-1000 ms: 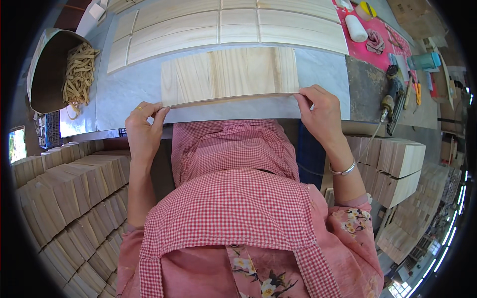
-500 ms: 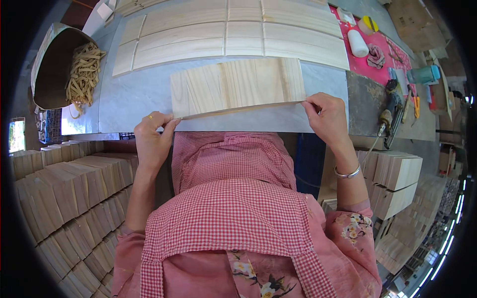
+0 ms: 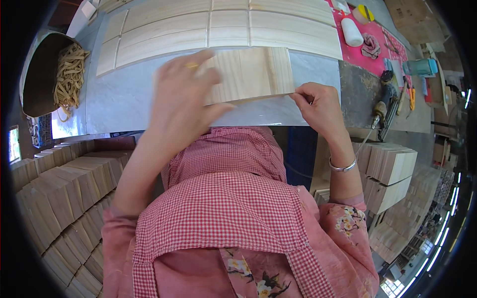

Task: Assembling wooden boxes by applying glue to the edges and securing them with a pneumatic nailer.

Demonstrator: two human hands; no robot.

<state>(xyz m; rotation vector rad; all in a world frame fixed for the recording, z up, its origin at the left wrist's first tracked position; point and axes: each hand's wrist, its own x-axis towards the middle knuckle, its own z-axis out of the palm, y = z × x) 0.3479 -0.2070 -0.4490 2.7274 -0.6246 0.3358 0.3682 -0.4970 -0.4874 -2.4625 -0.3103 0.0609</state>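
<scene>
On the table (image 3: 124,102), a board (image 3: 253,72) is pinched at its near right corner by the right hand (image 3: 319,105); its left end is hidden by the blurred left hand (image 3: 181,99), grip unclear.

- The head camera looks down past the apron (image 3: 218,213) toward the table (image 3: 124,107).
- Its fisheye view is close, left hand (image 3: 181,94) nearer than right hand (image 3: 322,108).

Pale tan board (image 3: 251,74), red-and-white checked apron (image 3: 218,211)
</scene>
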